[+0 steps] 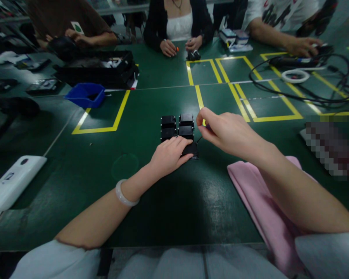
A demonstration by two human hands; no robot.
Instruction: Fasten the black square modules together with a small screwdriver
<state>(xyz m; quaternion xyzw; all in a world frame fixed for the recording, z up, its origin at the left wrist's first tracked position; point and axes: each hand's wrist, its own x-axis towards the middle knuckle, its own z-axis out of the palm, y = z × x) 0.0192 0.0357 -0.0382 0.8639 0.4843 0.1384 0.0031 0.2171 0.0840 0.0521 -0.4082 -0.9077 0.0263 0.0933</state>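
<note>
Head view: the fingers (182,145) of the left hand (169,155) lie close together, draped over a small black part (192,150) and holding it down on the surface (151,201). The thumb is hidden under the palm. A thin dark wire (199,139) runs up and to the right from this part toward the right hand (232,133). The right hand hovers just above the surface with its thumb and forefinger pinched together at the tips (201,115) and the other fingers curled behind. Whether anything sits in the pinch is too small to tell.

Just beyond the left hand's fingertips, touching or nearly so, stand four black blocks (177,127) in a tight two-by-two cluster. The pinched tips are right beside the far right block. A pale bangle (123,196) circles the left wrist. The right forearm lies across a folded pink cloth (258,201) at the near right edge.

Farther out, yellow tape lines (118,114) mark rectangles on the green surface. A blue tray (85,95) sits at the far left of one, with a black case (104,69) behind it. A white device (13,182) lies at the near left edge. On the far right, black cables (308,95) loop around a white ring (295,76). A pixelated patch (333,147) covers something at the right edge. Across the surface sit three other people; the middle one's hands (168,48) rest on the far side, well apart from the blocks.
</note>
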